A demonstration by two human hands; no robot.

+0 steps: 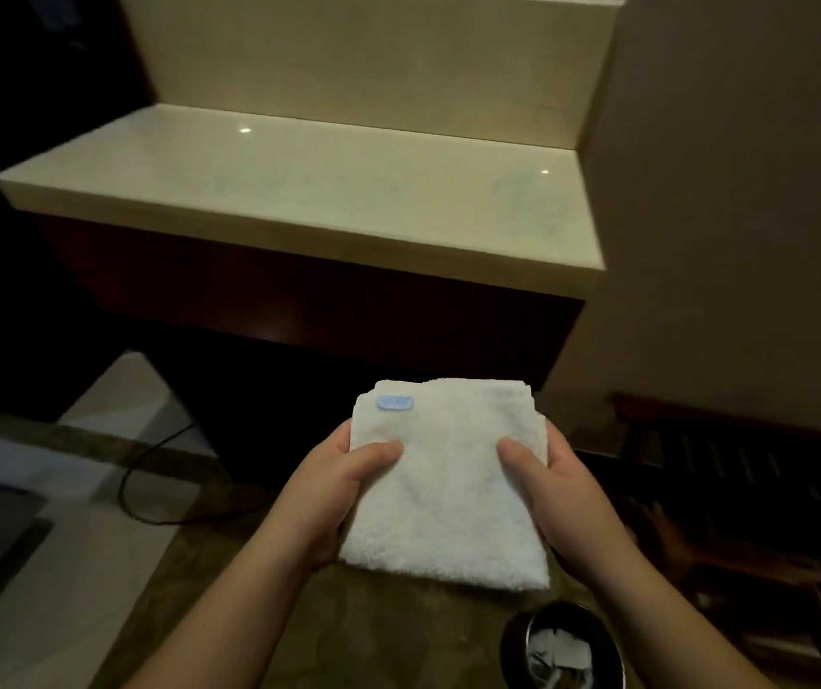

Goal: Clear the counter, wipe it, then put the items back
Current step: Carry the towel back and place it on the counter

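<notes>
Towel [448,484], folded, sits between both hands — left hand [334,494] and right hand [557,499] gripping its sides.

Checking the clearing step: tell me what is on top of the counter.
Nothing shows on the counter except two light reflections. The white towel is held in front of it by both hands, left and right.

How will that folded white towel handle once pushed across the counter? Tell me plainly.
The folded white towel looks soft and floppy: its near edge droops past the left hand and right hand. Its fluffy pile should drag rather than slide on the glossy counter. Probably light; the layers may bunch.
</notes>
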